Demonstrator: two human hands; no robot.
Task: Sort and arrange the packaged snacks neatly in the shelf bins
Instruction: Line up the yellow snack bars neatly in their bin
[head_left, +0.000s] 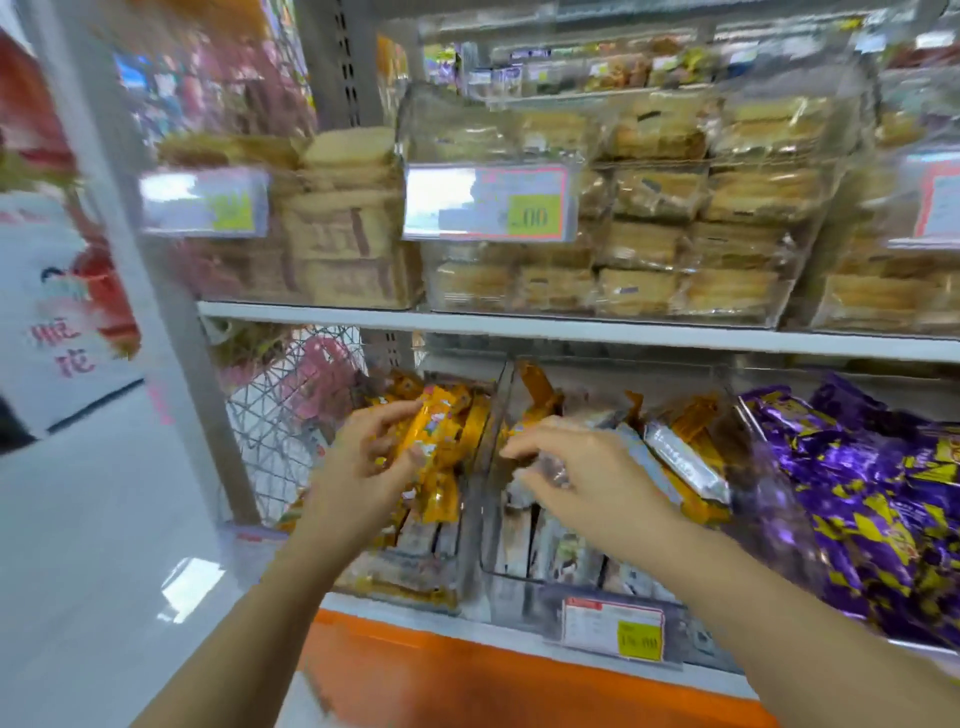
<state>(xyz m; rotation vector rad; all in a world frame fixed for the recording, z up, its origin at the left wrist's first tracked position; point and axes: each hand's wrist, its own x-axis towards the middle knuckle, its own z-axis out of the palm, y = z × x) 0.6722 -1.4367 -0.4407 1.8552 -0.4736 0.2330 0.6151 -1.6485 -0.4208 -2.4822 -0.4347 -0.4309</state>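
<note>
Orange snack packets (434, 441) are being gripped as a small bunch by the left hand (363, 460), whose fingers and thumb are curling around them, above the left clear bin (405, 587) on the lower shelf. This bin is holding more orange packets at the back and paler packets standing on edge at the front. Just beside it, across a clear divider wall, the right hand (582, 467) is reaching down into the middle clear bin (511, 584), its fingers bending over the silver and orange packets (685, 460) lying there; motion blur is making it impossible to tell whether these fingers are pinching a packet or only touching the pile. Purple foil packets (872, 509) are filling the bin to the right. A price label (613, 626) is hanging on the front of the middle bin, above an orange base panel (467, 675). A white shelf board (519, 328) is running above the hands, carrying clear bins stacked with pale pastry packs (654, 244), and a larger price label (488, 202) is sitting on the front of 1 of them. A wire mesh panel (291, 410) is standing at the left end of the lower shelf.
</note>
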